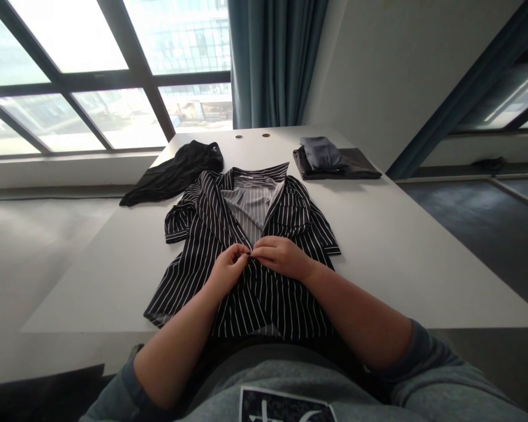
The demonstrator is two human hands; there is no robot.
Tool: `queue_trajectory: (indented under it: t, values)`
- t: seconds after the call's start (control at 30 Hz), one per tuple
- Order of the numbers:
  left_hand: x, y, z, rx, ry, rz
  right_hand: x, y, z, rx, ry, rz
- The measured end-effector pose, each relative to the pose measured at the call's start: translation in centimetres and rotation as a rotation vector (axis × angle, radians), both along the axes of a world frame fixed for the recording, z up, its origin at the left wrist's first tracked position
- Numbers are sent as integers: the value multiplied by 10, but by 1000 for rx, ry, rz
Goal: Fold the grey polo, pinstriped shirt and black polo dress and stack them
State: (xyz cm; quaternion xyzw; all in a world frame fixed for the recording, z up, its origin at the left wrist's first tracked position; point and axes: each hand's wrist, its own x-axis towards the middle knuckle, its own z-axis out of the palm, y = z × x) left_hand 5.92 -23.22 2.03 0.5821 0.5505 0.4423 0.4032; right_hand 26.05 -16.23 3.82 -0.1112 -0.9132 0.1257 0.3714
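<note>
Left hand and right hand meet mid-front on black pinstriped jacket, lying on white table; fingers of each pinched together on front edge, apparently at a button, too small to confirm.

Fastening at the front of the striped jacket: hidden by the fingers of the left hand and right hand; type undetermined. Near hem: partly obscured by the left forearm. Sweatshirt print: cut off by the lower edge, unreadable. Folded dark garments, far right: kind undetermined.
</note>
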Motion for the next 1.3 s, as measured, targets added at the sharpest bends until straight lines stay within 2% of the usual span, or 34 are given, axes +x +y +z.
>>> queue_trajectory:
  t: [0.13,0.27,0.43,0.57,0.67,0.77,0.97,1.13,1.23,1.3]
  values:
    - [2,-3,5,54,14,15,10,10,3,-61,-35,16]
    - [6,-8,10,106,145,-13,20,22,2,-184,-82,-75]
    - [7,-12,11,123,394,-105,25,32,-13,-215,-297,-164]
    - [8,-13,12,101,575,-102,22,37,-27,-211,-393,-286]
    - [11,-11,10,83,704,-89,19,39,-33,-207,-394,-360]
    - [13,-11,7,119,801,-85,14,38,-35,-190,-407,-368]
    - [19,-15,7,164,945,-84,3,35,-31,-159,-398,-403]
    - [20,-20,12,131,1017,-101,3,34,-28,-197,-320,-391]
    - [12,-18,21,186,1023,-130,4,35,-29,-198,-264,-375]
    - [3,-7,30,252,1036,-108,5,36,-30,-178,-201,-377]
